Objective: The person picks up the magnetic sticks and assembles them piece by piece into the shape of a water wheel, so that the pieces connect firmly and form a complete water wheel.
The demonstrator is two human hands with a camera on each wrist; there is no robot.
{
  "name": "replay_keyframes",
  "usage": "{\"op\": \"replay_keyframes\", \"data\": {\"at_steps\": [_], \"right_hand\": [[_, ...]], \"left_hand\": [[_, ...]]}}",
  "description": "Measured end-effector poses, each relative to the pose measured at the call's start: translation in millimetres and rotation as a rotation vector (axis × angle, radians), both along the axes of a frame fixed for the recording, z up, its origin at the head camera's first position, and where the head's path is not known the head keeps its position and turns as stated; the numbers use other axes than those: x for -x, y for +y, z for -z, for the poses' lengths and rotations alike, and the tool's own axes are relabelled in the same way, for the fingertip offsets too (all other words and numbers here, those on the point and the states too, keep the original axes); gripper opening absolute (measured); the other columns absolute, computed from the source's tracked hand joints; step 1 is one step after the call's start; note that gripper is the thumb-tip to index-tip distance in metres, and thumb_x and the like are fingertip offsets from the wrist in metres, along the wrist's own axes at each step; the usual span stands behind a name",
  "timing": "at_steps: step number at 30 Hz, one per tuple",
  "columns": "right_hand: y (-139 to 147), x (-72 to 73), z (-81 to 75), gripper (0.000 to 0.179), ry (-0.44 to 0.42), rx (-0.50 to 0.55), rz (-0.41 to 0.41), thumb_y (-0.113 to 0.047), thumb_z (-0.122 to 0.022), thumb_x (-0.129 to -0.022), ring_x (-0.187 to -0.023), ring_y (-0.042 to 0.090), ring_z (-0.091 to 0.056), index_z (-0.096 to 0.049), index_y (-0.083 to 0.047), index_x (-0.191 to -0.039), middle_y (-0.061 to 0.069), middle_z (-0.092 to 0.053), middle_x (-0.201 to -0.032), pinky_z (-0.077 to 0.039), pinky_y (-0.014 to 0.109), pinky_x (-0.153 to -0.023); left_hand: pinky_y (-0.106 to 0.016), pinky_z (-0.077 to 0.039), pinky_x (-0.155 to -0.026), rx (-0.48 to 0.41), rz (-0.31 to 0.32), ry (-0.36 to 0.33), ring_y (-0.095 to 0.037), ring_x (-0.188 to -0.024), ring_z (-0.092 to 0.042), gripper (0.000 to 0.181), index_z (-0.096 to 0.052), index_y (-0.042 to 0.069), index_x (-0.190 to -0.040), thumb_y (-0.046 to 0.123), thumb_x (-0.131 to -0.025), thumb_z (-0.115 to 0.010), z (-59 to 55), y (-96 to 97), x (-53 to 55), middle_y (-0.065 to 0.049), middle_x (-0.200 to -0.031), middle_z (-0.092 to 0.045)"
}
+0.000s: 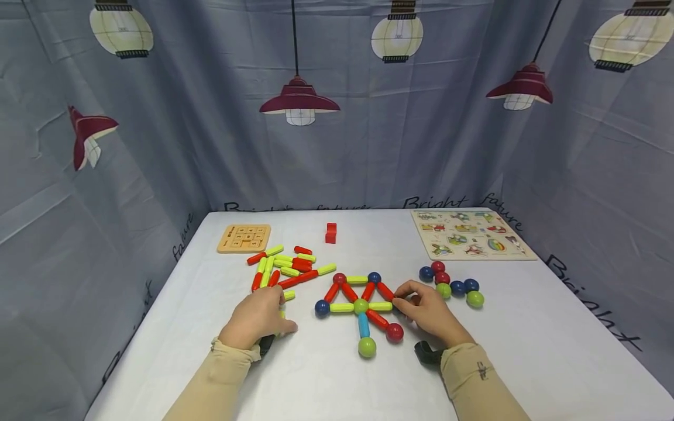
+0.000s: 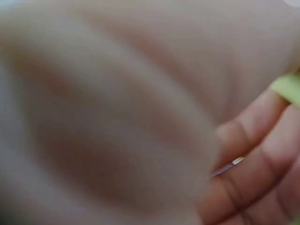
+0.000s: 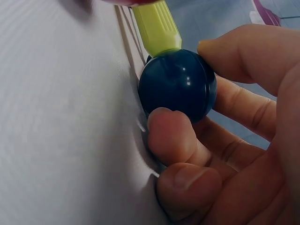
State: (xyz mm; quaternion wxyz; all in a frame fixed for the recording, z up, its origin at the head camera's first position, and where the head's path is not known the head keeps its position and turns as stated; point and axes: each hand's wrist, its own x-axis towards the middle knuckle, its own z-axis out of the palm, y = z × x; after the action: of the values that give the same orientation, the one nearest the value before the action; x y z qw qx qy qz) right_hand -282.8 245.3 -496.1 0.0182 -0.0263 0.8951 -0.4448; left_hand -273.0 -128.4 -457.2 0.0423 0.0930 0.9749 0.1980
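My right hand grips a dark blue ball at the right corner of a flat ball-and-stick figure on the table. A yellow-green stick joins that ball. The figure's green centre ball links several red and yellow-green sticks and one light blue stick. Over the near end of a pile of loose sticks is my left hand, thumb apart from the fingers. By its fingertips shows a yellow-green stick; I cannot tell whether the hand holds it. Its palm side is hidden in the head view.
Loose red and yellow-green sticks lie at left. Several loose balls sit right of the figure. Farther back are a wooden number board, a small red block and a picture puzzle board. A curtain hangs behind the table.
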Motion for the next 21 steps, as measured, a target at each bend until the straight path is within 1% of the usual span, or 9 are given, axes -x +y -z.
{"op": "replay_keyframes", "data": {"at_steps": [2, 5, 7, 9, 11, 13, 15, 17, 21], "right_hand": [[-1, -0.1, -0.9, 0.016, 0.001, -0.001, -0.003, -0.023, -0.075, -0.094, -0.069, 0.022, -0.060, -0.069, -0.019, -0.108, 0.004, -0.068, -0.100, -0.050, 0.028, -0.057], [-2, -0.3, -2.0, 0.017, 0.003, -0.007, -0.004, -0.023, -0.075, -0.095, -0.070, 0.021, -0.059, -0.069, -0.017, -0.109, 0.004, -0.067, -0.102, -0.050, 0.028, -0.057], [-2, -0.5, -2.3, 0.016, 0.004, -0.007, 0.005, -0.024, -0.075, -0.095, -0.070, 0.020, -0.059, -0.069, -0.017, -0.109, 0.004, -0.067, -0.102, -0.050, 0.028, -0.057], [-2, -0.9, -2.0, 0.017, 0.008, -0.008, 0.004, -0.024, -0.074, -0.095, -0.070, 0.020, -0.059, -0.069, -0.016, -0.109, 0.004, -0.067, -0.103, -0.050, 0.029, -0.057], [-2, -1.2, -1.9, 0.016, 0.010, -0.009, 0.010, -0.024, -0.074, -0.095, -0.071, 0.021, -0.059, -0.069, -0.017, -0.109, 0.004, -0.067, -0.104, -0.050, 0.029, -0.058], [-1, -0.6, -1.3, 0.016, 0.009, -0.012, 0.013, -0.024, -0.074, -0.095, -0.072, 0.021, -0.059, -0.069, -0.018, -0.109, 0.004, -0.067, -0.105, -0.051, 0.029, -0.059], [-2, -0.1, -1.1, 0.015, 0.005, -0.015, 0.016, -0.023, -0.074, -0.096, -0.072, 0.022, -0.060, -0.069, -0.019, -0.109, 0.004, -0.067, -0.104, -0.052, 0.029, -0.060], [-2, 0.2, -0.5, 0.015, 0.003, -0.012, 0.016, -0.022, -0.074, -0.095, -0.072, 0.022, -0.060, -0.069, -0.019, -0.108, 0.004, -0.067, -0.101, -0.052, 0.029, -0.059], [-4, -1.1, 0.7, 0.016, -0.002, 0.005, -0.013, -0.023, -0.078, -0.092, -0.068, 0.023, -0.060, -0.069, -0.019, -0.104, 0.004, -0.067, -0.096, -0.050, 0.029, -0.056]], "left_hand": [[-0.031, -0.044, -0.057, -0.004, 0.003, 0.005, -0.018, -0.065, -0.054, 0.026, -0.068, 0.011, -0.082, 0.023, -0.076, -0.090, -0.7, 0.2, -1.9, 0.001, -0.071, -0.060], [-0.029, -0.046, -0.058, -0.127, 0.051, 0.004, -0.015, -0.065, -0.055, 0.018, -0.069, 0.011, -0.083, 0.020, -0.083, -0.085, 0.9, 5.2, -2.6, 0.002, -0.073, -0.062], [-0.028, -0.048, -0.058, -0.238, 0.105, -0.025, -0.014, -0.065, -0.056, 0.017, -0.069, 0.012, -0.088, 0.023, -0.087, -0.082, 3.0, 10.4, -2.5, 0.002, -0.076, -0.062], [-0.028, -0.049, -0.056, -0.335, 0.164, -0.081, -0.013, -0.062, -0.058, 0.017, -0.069, 0.012, -0.090, 0.025, -0.088, -0.081, 5.8, 16.0, -2.6, 0.002, -0.075, -0.064], [-0.028, -0.049, -0.054, -0.377, 0.223, -0.128, -0.012, -0.059, -0.058, 0.017, -0.069, 0.012, -0.088, 0.025, -0.089, -0.080, 9.6, 20.1, -2.5, 0.002, -0.072, -0.064], [-0.027, -0.049, -0.054, -0.380, 0.254, -0.140, -0.011, -0.057, -0.060, 0.017, -0.069, 0.013, -0.088, 0.026, -0.090, -0.079, 14.3, 23.1, -1.7, 0.003, -0.070, -0.064], [-0.027, -0.050, -0.055, -0.395, 0.248, -0.141, -0.011, -0.057, -0.061, 0.017, -0.069, 0.012, -0.090, 0.028, -0.092, -0.077, 18.3, 25.5, -0.1, 0.004, -0.070, -0.065], [-0.028, -0.051, -0.058, -0.424, 0.216, -0.130, -0.011, -0.059, -0.065, 0.018, -0.070, 0.011, -0.097, 0.029, -0.095, -0.074, 21.4, 27.8, 2.1, 0.004, -0.074, -0.066], [-0.030, -0.054, -0.062, -0.501, 0.109, -0.083, -0.012, -0.065, -0.068, 0.025, -0.070, 0.008, -0.113, 0.029, -0.099, -0.070, 24.6, 29.4, 7.0, 0.002, -0.086, -0.069]]}}
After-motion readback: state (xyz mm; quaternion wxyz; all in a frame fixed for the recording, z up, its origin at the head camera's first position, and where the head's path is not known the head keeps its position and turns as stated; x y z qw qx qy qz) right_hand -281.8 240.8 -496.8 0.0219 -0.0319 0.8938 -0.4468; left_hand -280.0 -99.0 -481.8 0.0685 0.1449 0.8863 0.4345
